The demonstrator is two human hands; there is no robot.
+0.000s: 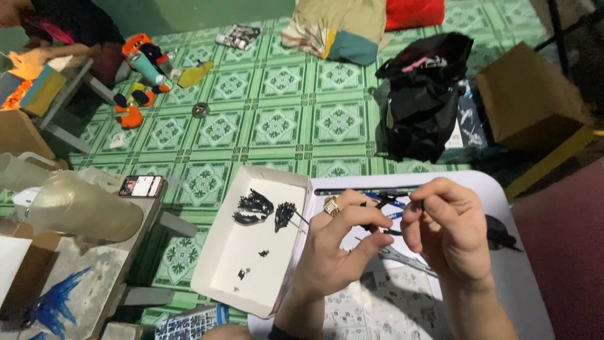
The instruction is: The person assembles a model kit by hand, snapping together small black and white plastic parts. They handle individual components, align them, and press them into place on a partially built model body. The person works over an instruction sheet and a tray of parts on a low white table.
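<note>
Here the left hand (pixel 340 242) and right hand (pixel 450 230) pinch a small black part (pixel 377 214) between their fingertips, above the white table (pixel 516 277). More black pieces (pixel 255 208) lie in the open white box (pixel 217 277) just left of the hands.

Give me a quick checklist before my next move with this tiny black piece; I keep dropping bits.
1. Small black piece pinched between both hands: ok.
2. Left hand fingers closed on it: ok.
3. Right hand grip on its end: cannot tell, too small.
4. White box lid beside the hands, other black parts inside: ok.
5. Metal cutters within reach: ok.
6. Hands over the white table, not the floor: ok.
</note>
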